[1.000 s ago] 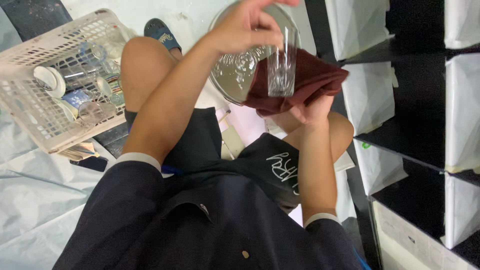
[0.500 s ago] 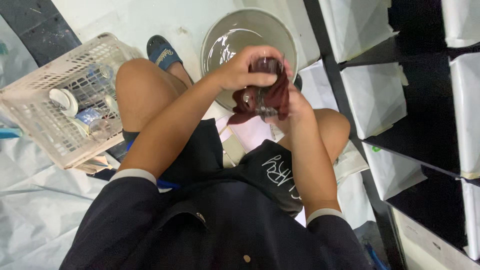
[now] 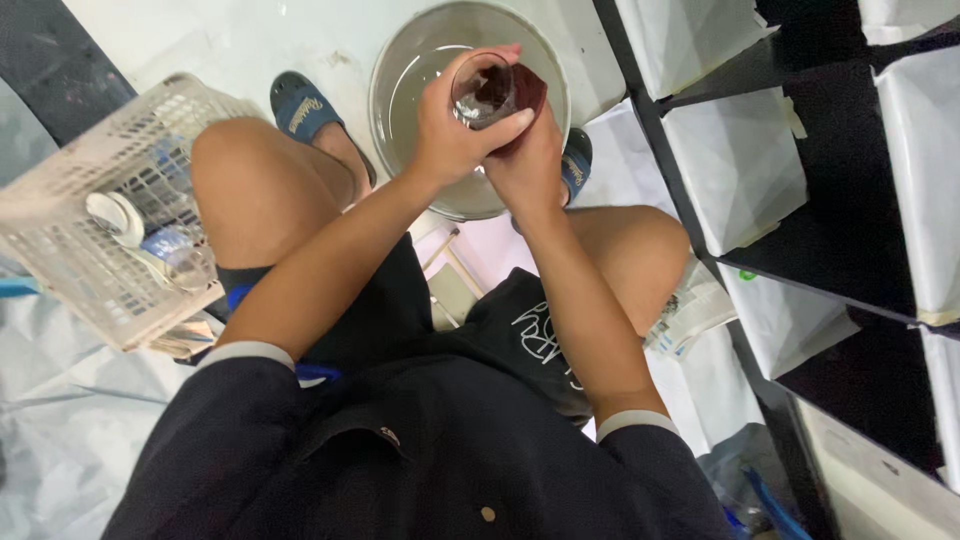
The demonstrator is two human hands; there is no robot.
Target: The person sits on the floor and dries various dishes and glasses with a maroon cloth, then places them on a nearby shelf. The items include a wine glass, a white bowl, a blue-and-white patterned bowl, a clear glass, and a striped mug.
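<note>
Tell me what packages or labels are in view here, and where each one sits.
Wrapped parcels: boxy, in white paper, on the dark shelves at right.
Green sticker: small, on a parcel's corner, middle shelf.
Folded packet: white paper with print, by the right knee.
Basket: white plastic, at left, holding small items with blue.
No screens or signs.

Left hand (image 3: 450, 135) and right hand (image 3: 525, 160) hold a clear glass (image 3: 483, 92) and dark red cloth (image 3: 527, 95) above a metal basin (image 3: 420, 60).

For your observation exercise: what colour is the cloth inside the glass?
Dark maroon cloth, seen in the head view.
</note>
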